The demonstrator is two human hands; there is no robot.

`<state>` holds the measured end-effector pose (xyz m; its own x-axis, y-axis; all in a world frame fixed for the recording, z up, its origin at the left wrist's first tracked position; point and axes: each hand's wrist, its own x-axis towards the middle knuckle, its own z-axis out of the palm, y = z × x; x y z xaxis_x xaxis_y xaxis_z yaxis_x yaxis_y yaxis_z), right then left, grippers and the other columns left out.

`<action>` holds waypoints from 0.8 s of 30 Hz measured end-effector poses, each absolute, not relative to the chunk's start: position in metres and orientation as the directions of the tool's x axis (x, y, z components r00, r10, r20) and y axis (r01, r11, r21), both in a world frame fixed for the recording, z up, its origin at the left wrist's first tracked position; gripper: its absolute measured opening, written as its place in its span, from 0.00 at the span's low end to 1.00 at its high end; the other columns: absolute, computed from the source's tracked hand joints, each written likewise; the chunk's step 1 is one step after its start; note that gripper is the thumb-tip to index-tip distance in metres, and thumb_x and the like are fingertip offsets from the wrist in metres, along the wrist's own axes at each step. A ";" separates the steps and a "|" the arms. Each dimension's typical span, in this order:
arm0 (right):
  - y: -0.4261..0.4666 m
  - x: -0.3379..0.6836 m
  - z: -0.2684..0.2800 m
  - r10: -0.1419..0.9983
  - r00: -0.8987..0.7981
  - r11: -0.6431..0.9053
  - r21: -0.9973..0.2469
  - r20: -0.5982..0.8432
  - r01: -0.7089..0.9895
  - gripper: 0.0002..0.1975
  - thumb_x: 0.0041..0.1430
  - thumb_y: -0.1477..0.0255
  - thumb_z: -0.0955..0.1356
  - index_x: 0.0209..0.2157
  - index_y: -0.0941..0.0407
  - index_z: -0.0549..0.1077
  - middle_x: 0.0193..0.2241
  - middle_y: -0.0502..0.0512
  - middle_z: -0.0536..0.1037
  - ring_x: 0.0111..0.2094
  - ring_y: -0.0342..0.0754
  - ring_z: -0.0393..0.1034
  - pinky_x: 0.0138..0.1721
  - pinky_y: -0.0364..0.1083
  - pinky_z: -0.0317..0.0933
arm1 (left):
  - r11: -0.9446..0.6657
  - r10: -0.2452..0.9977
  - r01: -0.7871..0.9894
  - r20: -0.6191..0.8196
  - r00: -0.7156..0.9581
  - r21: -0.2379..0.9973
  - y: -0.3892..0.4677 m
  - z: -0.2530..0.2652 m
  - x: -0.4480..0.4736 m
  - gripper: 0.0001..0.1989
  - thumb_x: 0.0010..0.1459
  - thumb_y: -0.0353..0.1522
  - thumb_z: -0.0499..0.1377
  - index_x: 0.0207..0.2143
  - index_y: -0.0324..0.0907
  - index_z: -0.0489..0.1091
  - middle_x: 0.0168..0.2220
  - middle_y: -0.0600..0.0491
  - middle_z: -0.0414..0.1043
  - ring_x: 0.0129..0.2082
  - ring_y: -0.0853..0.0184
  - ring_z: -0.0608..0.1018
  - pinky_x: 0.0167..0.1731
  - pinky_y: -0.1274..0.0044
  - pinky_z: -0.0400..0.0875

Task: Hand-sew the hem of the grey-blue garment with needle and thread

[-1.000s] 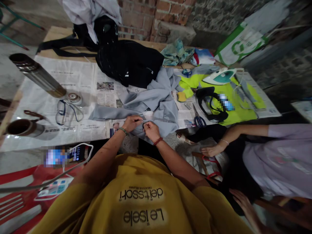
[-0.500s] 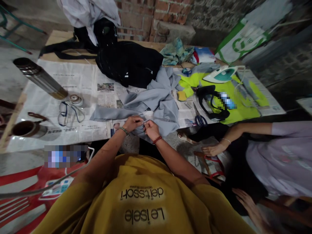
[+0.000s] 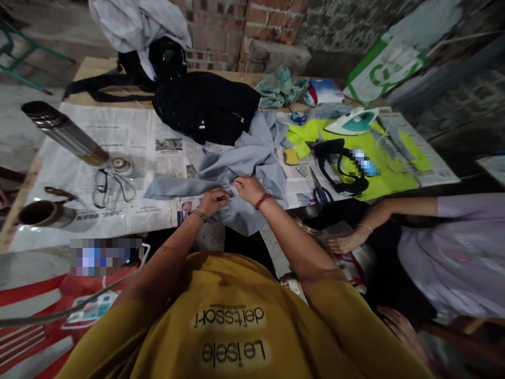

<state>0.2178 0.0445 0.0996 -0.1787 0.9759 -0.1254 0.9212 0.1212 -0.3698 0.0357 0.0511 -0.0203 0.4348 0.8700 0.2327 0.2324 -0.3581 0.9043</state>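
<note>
The crumpled soft grey cloth (image 3: 256, 156) lies at the near edge of the long wooden table (image 3: 33, 169), and one part of it hangs over this edge at 6 o'clock. I take this cloth as the centre of the clock. At 7 o'clock the bare left hand (image 3: 214, 204), with a green beaded bracelet, grasps a fold of the cloth between bent fingers. Just beside it, the bare right hand (image 3: 251, 190), with a red beaded bracelet, rests above the cloth; its fingertips come close together, but whether they pinch something thin I cannot tell. At 12 o'clock the black fabric backpack (image 3: 221, 103) touches the cloth, so on this side the room is narrow. Toward 10 o'clock there is more room: a wide strip of printed white newspaper (image 3: 128, 125) shows as far as the tall steel thermos (image 3: 67, 135). At 3 o'clock the dark-blue-handled metal scissors (image 3: 323, 196) lie near the table edge, and at 2 o'clock the white and green iron (image 3: 354, 122) stands well apart
</note>
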 end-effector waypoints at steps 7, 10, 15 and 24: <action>0.043 0.220 0.063 0.958 -0.092 -0.099 -0.611 -0.272 0.785 0.11 0.65 0.71 0.67 0.33 0.58 0.81 0.32 0.53 0.81 0.35 0.44 0.73 0.37 0.41 0.60 | -0.419 0.856 0.246 0.290 0.429 0.874 0.052 -0.023 0.036 0.03 0.55 0.27 0.65 0.33 0.39 0.80 0.33 0.51 0.78 0.34 0.66 0.79 0.40 0.75 0.75; 0.039 0.223 0.056 0.913 0.066 -0.359 -0.718 -0.402 0.596 0.10 0.62 0.67 0.69 0.32 0.58 0.80 0.26 0.51 0.78 0.27 0.41 0.69 0.31 0.40 0.59 | -0.437 0.851 0.231 0.316 0.420 0.870 0.052 -0.023 0.036 0.03 0.55 0.27 0.65 0.32 0.40 0.80 0.33 0.51 0.78 0.33 0.67 0.79 0.38 0.76 0.75; 0.036 0.220 0.046 0.856 0.028 -0.502 -0.814 -0.517 0.293 0.08 0.55 0.69 0.73 0.25 0.58 0.78 0.22 0.50 0.76 0.24 0.39 0.67 0.30 0.40 0.62 | -0.441 0.851 0.220 0.327 0.410 0.870 0.051 -0.024 0.036 0.04 0.55 0.27 0.65 0.33 0.41 0.80 0.33 0.51 0.79 0.33 0.67 0.80 0.39 0.77 0.75; 0.037 0.216 0.043 0.848 -0.066 -0.528 -0.849 -0.526 -0.020 0.08 0.43 0.77 0.77 0.26 0.58 0.76 0.20 0.47 0.75 0.21 0.38 0.68 0.26 0.37 0.64 | -0.445 0.854 0.251 0.322 0.409 0.860 0.051 -0.020 0.036 0.03 0.56 0.29 0.64 0.32 0.41 0.79 0.31 0.52 0.78 0.32 0.67 0.79 0.40 0.76 0.76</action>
<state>0.2160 0.0366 0.0432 -0.0664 0.8481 -0.5256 -0.0198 -0.5278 -0.8492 0.0358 0.0511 -0.0201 0.4089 0.8537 0.3224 0.2508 -0.4448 0.8598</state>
